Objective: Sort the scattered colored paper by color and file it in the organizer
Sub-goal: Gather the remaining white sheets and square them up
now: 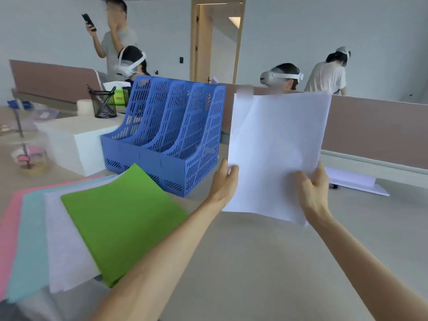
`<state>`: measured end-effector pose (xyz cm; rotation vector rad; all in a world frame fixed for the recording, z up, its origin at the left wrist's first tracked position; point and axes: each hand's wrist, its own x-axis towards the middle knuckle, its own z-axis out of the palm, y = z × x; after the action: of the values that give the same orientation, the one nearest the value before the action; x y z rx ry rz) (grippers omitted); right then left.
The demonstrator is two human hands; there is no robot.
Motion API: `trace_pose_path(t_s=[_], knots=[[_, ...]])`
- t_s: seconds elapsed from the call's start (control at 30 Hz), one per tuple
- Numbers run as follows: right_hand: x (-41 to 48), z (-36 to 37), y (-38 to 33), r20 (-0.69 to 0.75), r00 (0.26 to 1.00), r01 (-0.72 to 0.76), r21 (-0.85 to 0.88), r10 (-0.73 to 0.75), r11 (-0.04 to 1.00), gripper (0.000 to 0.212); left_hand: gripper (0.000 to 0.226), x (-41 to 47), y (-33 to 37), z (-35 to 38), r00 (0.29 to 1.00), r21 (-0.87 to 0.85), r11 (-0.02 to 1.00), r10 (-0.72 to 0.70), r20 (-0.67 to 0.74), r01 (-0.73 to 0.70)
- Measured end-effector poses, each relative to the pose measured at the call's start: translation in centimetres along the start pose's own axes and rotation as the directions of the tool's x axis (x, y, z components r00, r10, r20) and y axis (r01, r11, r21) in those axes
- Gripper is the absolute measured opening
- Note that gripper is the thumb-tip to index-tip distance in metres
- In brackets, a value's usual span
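Note:
Both my hands hold a thin stack of white paper (275, 144) upright above the desk, right of the organizer. My left hand (223, 181) pinches its lower left edge; my right hand (312, 188) grips its lower right corner. The blue perforated organizer (166, 135) stands at centre left, its slots looking empty. Fanned out on the desk at lower left lie a green sheet (120, 221) on top, a pale lilac sheet (62, 242), a light blue sheet (27, 239) and a pink sheet (9, 218).
A white box (76, 140) sits left of the organizer, with a black mesh pen cup (103, 104) behind it. A tape dispenser (30, 158) stands at far left. More white paper (354, 181) lies at right by the brown divider (375, 130). Several people are behind the dividers.

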<state>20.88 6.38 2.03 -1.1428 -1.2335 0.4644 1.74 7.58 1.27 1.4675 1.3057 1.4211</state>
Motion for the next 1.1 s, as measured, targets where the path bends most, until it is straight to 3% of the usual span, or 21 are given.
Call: trace_pose_path(t_s=[0.07,0.23,0.4,0.63,0.8,0.93,1.0,1.1], knots=[[0.2,1.6,-1.1,0.024,1.0,0.021,-0.01,-0.02,1.0,0.026,0.029,-0.1,1.0,-2.5,0.998,0.045,0.999,0.026,-0.049,-0.024],[-1.7,8.3,-4.3,0.176,0.982,0.054,0.052,-0.062,0.997,0.015,0.018,-1.5,1.3,-11.5,0.983,0.089,0.994,0.071,-0.17,-0.056],[-5.0,17.2,-6.5,0.432,0.902,-0.032,0.071,-0.002,0.997,0.007,0.008,-5.0,0.6,-21.3,0.95,-0.084,0.996,-0.058,-0.308,0.033],[-12.5,26.9,-10.5,0.677,0.736,-0.078,0.073,0.008,0.994,0.012,0.027,-12.4,-2.1,-32.9,0.874,-0.282,0.946,-0.268,-0.404,0.16],[-16.9,30.9,-12.1,0.842,0.535,-0.027,0.098,-0.068,0.995,0.028,0.022,-17.4,-3.3,-37.9,0.849,-0.237,0.964,-0.224,-0.479,0.12],[-18.0,32.2,-11.2,0.976,0.214,0.106,-0.057,0.033,0.993,0.042,0.021,-20.6,-4.6,-40.4,0.793,-0.259,0.962,-0.226,-0.566,0.089],[-17.8,31.6,-11.0,0.991,0.094,0.324,-0.118,0.092,0.939,0.063,0.022,-21.6,-4.9,-41.2,0.78,-0.26,0.962,-0.222,-0.585,0.079],[-17.4,30.5,-11.3,0.963,-0.028,0.715,-0.169,0.27,0.678,0.113,0.021,-22.5,-4.9,-42.0,0.763,-0.255,0.964,-0.218,-0.609,0.072]])
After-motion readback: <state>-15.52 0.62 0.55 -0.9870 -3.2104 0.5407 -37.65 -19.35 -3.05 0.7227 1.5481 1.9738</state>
